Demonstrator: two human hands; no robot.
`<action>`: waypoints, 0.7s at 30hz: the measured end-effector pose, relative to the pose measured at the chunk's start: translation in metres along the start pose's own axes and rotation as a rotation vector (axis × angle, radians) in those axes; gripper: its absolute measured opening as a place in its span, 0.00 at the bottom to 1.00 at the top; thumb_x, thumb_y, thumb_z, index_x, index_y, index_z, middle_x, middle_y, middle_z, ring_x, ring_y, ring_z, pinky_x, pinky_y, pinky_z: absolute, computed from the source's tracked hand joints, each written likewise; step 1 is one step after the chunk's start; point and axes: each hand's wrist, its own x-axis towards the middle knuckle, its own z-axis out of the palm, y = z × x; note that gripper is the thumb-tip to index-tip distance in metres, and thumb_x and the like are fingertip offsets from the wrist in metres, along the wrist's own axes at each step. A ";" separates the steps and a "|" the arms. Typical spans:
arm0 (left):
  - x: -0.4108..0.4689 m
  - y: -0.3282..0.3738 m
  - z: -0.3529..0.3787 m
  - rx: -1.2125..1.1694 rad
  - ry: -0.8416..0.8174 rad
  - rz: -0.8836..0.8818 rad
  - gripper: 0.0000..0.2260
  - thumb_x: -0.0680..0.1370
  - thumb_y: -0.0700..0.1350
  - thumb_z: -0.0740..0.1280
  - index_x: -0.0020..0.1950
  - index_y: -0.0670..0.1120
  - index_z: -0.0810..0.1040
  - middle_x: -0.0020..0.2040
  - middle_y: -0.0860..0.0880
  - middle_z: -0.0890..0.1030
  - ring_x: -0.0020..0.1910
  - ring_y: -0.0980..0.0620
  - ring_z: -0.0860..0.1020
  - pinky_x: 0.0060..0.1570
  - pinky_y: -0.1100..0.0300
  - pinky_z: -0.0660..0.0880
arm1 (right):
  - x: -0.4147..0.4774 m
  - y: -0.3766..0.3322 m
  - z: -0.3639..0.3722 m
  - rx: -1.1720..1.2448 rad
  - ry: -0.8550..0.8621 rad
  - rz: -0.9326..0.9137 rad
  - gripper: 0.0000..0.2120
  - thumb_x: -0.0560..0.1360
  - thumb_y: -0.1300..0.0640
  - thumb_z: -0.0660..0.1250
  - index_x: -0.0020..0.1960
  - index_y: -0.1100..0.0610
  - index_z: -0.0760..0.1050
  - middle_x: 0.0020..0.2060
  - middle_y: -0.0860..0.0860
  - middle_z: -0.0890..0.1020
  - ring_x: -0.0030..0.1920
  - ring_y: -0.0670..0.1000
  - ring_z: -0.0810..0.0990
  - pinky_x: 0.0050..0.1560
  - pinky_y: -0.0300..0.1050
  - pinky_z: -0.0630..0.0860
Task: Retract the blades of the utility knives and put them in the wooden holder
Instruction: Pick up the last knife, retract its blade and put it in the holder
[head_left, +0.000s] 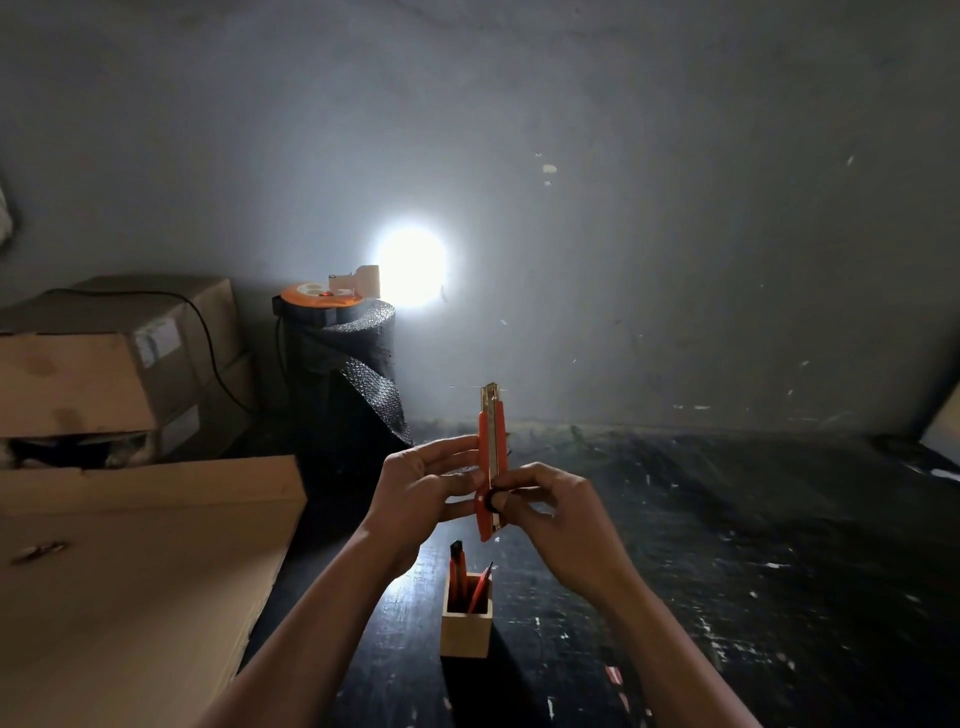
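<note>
Two knives (465, 577) already standing in wooden holder (466, 631) on dark counter (727, 545), near edge. Third, orange utility knife (491, 467), held upright in air above holder. Left hand (423, 480) closed round its body; right hand (550, 501) pinching black slider low on handle. Metal tip shows at top; blade extent unclear. Judged: retraction under way, this one's insertion left. No other loose knives visible.
</note>
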 end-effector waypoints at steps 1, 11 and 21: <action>0.000 0.001 0.000 -0.001 0.000 0.003 0.17 0.76 0.29 0.69 0.53 0.50 0.86 0.49 0.49 0.90 0.48 0.48 0.89 0.41 0.59 0.84 | 0.000 -0.001 0.001 -0.004 0.001 0.002 0.07 0.75 0.51 0.73 0.53 0.46 0.82 0.48 0.39 0.85 0.52 0.41 0.83 0.56 0.39 0.78; 0.005 0.008 0.000 0.013 0.010 0.033 0.16 0.77 0.30 0.69 0.53 0.51 0.86 0.46 0.51 0.90 0.45 0.50 0.89 0.39 0.62 0.83 | 0.001 -0.004 0.001 0.054 0.031 -0.008 0.11 0.73 0.49 0.75 0.55 0.44 0.80 0.51 0.38 0.85 0.53 0.39 0.83 0.55 0.37 0.79; 0.006 0.008 0.001 0.012 0.003 0.021 0.17 0.77 0.30 0.69 0.52 0.51 0.86 0.46 0.51 0.90 0.45 0.50 0.89 0.39 0.62 0.83 | 0.002 -0.003 -0.002 0.057 0.010 -0.010 0.10 0.74 0.51 0.74 0.54 0.48 0.81 0.51 0.40 0.86 0.53 0.40 0.84 0.55 0.35 0.77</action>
